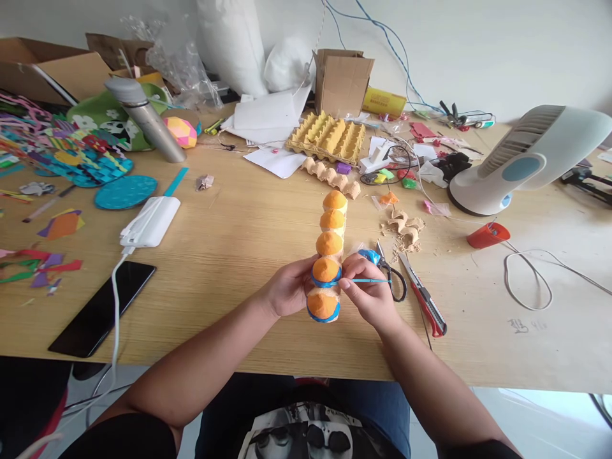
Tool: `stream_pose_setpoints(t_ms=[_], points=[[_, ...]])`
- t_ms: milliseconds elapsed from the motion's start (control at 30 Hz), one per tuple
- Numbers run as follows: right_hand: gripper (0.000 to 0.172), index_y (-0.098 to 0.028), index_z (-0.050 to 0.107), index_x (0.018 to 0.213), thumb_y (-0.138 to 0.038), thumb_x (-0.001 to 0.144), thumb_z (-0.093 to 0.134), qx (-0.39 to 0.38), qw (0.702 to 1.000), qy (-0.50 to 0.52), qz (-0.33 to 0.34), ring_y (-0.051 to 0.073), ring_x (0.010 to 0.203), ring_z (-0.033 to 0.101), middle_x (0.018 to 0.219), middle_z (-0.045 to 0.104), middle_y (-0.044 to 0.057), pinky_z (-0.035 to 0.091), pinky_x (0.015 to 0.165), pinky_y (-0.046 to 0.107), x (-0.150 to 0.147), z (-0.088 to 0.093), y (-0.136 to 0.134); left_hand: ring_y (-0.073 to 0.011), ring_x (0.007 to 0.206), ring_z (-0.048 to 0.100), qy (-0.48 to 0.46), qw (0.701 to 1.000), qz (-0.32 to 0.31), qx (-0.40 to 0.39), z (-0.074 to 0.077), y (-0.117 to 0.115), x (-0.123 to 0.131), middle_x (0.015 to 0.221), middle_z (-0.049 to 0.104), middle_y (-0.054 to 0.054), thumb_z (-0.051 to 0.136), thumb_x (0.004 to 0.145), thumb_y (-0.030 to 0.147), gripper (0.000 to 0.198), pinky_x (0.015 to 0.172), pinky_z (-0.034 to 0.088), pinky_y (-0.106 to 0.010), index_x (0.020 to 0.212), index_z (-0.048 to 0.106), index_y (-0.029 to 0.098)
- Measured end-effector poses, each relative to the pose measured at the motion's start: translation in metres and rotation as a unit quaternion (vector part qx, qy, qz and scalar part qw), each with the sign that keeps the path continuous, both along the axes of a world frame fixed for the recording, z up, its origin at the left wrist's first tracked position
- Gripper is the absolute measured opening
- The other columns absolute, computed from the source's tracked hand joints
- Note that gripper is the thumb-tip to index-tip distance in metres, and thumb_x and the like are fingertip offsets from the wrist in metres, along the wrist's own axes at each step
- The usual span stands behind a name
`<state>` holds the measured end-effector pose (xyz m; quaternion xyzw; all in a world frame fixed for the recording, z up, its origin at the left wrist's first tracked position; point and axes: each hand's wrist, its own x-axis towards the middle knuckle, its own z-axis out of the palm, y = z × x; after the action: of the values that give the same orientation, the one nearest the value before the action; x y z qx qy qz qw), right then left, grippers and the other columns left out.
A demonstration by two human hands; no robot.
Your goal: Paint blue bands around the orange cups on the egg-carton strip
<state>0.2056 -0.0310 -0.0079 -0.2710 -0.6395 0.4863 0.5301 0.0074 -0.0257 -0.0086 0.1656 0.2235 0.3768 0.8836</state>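
My left hand (pixel 291 287) grips the side of an egg carton strip (pixel 329 243), held above the table with its row of several cups pointing away from me. The cups are coated in orange, apparently clay. Blue bands (pixel 324 317) run around the bases of the two nearest cups. My right hand (pixel 368 290) pinches a thin blue stick (pixel 366 280), its tip at the second-nearest cup's blue band. Past the right fingers lies a small packet of blue clay (pixel 370 256). Black-handled scissors (pixel 398 284) and a red box cutter (pixel 428 306) rest right of that hand.
A yellow egg tray (pixel 329 139) and carton scraps (pixel 406 228) lie farther back. On the right stand a white fan (pixel 514 166) and a red cup (pixel 488 235). Leftward are a phone (pixel 102 309), a cabled power bank (pixel 152 222), a blue disc (pixel 125 192) and a steel bottle (pixel 150 124).
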Motion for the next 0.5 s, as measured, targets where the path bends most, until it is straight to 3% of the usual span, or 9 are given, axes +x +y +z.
stream_pose_setpoints(t_ms=[500], points=[[0.030,-0.025,0.069,0.078,-0.046,0.089,0.089,-0.041,0.998,-0.015,-0.052,0.020,0.082,0.057,0.083,0.060,0.001,0.048,0.077,0.036,0.0031,-0.0019,0.0057,-0.0127,0.072,0.067,0.123,0.983,0.129,-0.032,0.0013,0.0064,0.0045,0.089,0.075,-0.005,0.059,0.108,0.025,0.024,0.065,0.054,-0.023,0.098,0.076,0.012]])
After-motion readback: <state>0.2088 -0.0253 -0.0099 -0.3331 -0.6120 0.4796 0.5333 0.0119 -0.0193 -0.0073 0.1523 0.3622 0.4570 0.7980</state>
